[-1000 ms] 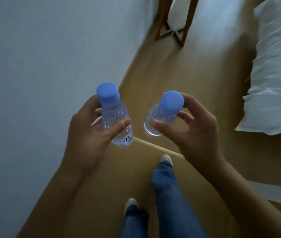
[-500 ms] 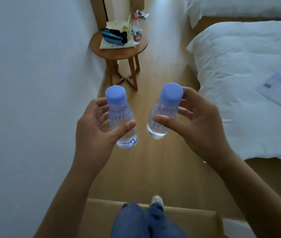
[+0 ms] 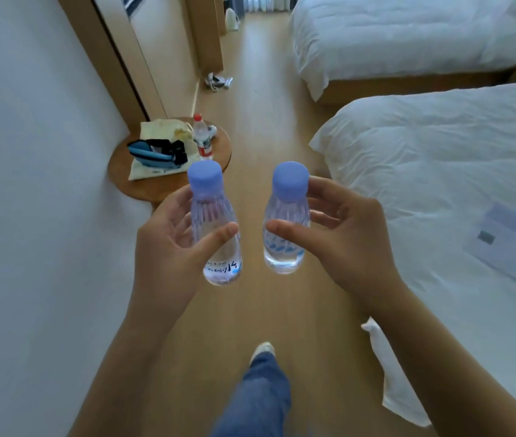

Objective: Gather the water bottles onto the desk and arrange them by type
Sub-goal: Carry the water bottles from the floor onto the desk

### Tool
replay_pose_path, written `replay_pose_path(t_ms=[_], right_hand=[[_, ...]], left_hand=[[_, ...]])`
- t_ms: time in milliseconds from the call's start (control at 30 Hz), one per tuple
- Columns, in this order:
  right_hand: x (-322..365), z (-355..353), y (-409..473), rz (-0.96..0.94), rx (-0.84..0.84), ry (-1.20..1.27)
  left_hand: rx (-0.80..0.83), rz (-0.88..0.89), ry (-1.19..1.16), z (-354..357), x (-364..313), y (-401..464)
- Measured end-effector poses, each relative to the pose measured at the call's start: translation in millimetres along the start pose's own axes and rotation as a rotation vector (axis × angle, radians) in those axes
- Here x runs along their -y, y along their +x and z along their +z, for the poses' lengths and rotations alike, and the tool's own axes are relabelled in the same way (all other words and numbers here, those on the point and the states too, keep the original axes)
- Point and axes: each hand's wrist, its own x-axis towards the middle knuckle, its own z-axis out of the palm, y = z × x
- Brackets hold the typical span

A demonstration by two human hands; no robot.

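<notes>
Above a light wooden floor (image 3: 259, 127), 2 small clear plastic water bottles with lilac-blue caps are held upright, side by side and apart. The left hand (image 3: 168, 247) grasps the left blue-capped bottle (image 3: 215, 228), thumb across its front and fingers curled behind; dark printed lettering shows near this bottle's base. The right hand (image 3: 345, 238) grasps the right blue-capped bottle (image 3: 286, 222) the same way, thumb in front, fingers wrapped round the far side up to the cap; blue marks show on its lower half.

Beyond the left bottle stands a round wooden side table (image 3: 121, 171) against the white wall (image 3: 29, 184). On it a third clear water bottle with a red cap and red label (image 3: 202, 141) stands upright, just beside a cream cloth bag (image 3: 162, 129) and a blue and black pouch (image 3: 155, 152) lying on that bag.

To the right are 2 beds with white duvets: the near bed (image 3: 439, 171), carrying a pale sheet of paper (image 3: 512, 244), and the far bed (image 3: 392, 36). Below the hands, a leg in blue jeans (image 3: 259, 402) and a light shoe (image 3: 261, 350) show over the floor.
</notes>
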Motion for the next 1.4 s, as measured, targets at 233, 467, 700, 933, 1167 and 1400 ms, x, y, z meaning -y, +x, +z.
replay_pose_path(t_ms=[233, 467, 700, 933, 1167, 1400], right_hand=[[-46, -20, 170, 0.015, -0.067, 0.009], [-127, -66, 335, 0.035, -0.114, 0.028], [-188, -124, 540, -0.032, -0.058, 0.014], [-247, -150, 705, -0.039, 0.003, 0.044], [-326, -142, 872, -0.017, 0.0, 0.063], [-397, -115, 1072, -0.017, -0.002, 0.055]], left_hand=[[0.078, 0.053, 0.012, 49, 10, 182], [0.065, 0.052, -0.04, 144, 51, 354], [-0.026, 0.018, -0.064, 236, 68, 536], [-0.082, -0.042, -0.072, 291, 91, 692], [-0.108, -0.098, -0.076, 329, 152, 862], [-0.086, -0.076, -0.074, 352, 200, 1065]])
